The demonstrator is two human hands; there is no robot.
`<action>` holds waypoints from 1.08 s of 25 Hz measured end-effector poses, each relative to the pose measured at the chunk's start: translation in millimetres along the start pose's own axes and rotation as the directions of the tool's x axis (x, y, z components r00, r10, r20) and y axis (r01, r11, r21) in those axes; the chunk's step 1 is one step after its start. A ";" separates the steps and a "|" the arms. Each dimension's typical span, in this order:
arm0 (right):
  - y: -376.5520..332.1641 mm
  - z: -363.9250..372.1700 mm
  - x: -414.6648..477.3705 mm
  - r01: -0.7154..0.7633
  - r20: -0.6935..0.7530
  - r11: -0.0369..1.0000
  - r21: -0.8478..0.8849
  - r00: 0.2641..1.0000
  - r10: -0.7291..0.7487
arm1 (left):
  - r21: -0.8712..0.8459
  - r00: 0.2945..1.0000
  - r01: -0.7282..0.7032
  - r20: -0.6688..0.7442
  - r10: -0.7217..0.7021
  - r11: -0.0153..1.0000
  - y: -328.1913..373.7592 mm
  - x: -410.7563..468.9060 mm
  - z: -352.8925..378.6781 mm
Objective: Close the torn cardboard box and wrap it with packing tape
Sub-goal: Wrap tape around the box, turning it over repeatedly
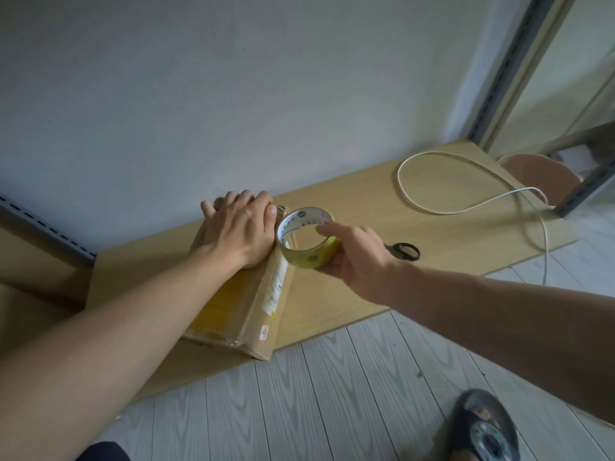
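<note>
Brown cardboard box (pixel 256 314) w/ yellow tape band below left hand's fingers (pixel 239 201); white label strip w/ small print. Tape roll (pixel 307 237) yellowish, white inner core w/ green print, by right hand's fingers (pixel 332 231). Scissors (pixel 404 251) blk handles. Cable (pixel 432 181) white. Tabletop (pixel 366 294) light wood.

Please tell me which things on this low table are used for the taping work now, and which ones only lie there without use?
In use:
- cardboard box, pressed flat by the left hand
- packing tape roll, gripped by the right hand

Lying about:
- scissors behind the right hand, untouched for now
- white cable, looped on the table
</note>
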State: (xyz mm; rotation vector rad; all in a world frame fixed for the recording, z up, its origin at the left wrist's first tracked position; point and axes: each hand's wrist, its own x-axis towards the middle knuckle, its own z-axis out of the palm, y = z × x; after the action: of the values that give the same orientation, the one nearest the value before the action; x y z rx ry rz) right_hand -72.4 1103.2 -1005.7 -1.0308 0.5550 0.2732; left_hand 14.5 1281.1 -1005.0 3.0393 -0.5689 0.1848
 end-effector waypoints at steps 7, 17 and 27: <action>6.3 22.6 -19.6 0.057 -0.070 0.975 -0.215 0.995 -0.074 | 0.056 0.987 0.145 0.056 -0.149 0.988 -2.3 4.0 -1.3; 30.6 9.1 -89.4 0.085 0.005 0.894 -0.441 0.996 -0.093 | 0.160 0.957 0.249 0.113 -0.269 0.955 -0.9 8.6 -9.7; 73.7 -5.7 -105.2 0.245 0.243 0.600 -0.761 0.966 -0.086 | 0.156 0.912 0.359 0.151 -0.382 0.920 -20.5 8.1 -6.9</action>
State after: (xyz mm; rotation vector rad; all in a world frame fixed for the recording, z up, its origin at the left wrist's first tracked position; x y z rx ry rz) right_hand -195.7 1139.2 -1003.5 -1.8986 0.1320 0.4626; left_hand 28.6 1297.8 -997.6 3.2308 0.0290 -0.0731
